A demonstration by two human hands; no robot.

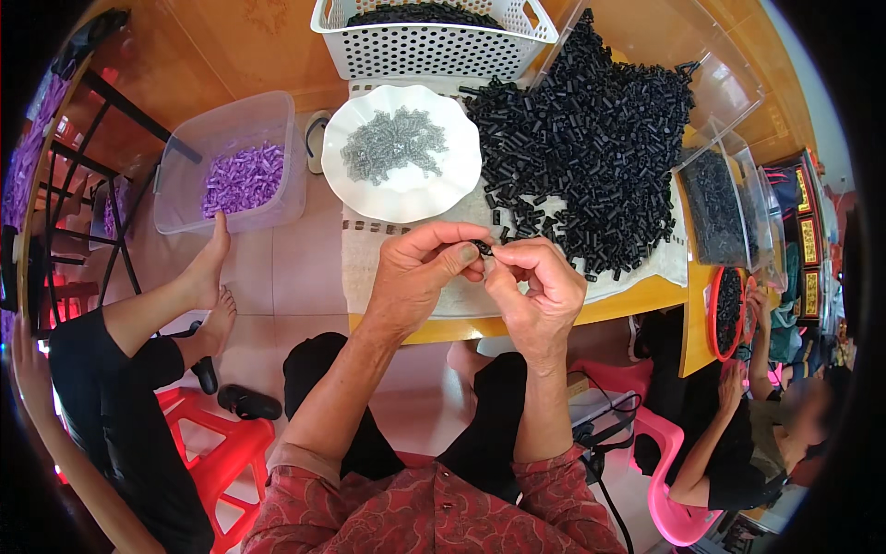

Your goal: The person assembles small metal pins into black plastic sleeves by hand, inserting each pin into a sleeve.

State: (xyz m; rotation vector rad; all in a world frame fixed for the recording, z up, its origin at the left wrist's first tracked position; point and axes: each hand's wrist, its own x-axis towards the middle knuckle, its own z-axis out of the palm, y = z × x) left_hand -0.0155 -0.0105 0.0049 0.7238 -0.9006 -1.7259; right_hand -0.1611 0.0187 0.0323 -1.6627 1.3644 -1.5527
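Both my hands meet over the near edge of the table. Between the thumb and fingers of my left hand (420,272) is a small black plastic piece (481,247). My right hand (540,288) pinches close beside it, thumb and forefinger pressed together at the piece's right end; whatever sits in that pinch is too small to make out. Just beyond my hands, a white scalloped plate (346,198) carries a heap of small clear springlike pieces (392,145). To its right spreads a large pile of short black tubular pieces (591,148) on a pale cloth (369,277).
A white perforated basket (434,55) of black pieces stands at the back. Left on the floor is a clear tub (171,198) with purple pieces, near another person's bare foot. At right, a person works by a red-rimmed basket (712,314). A red stool (217,452) stands lower left.
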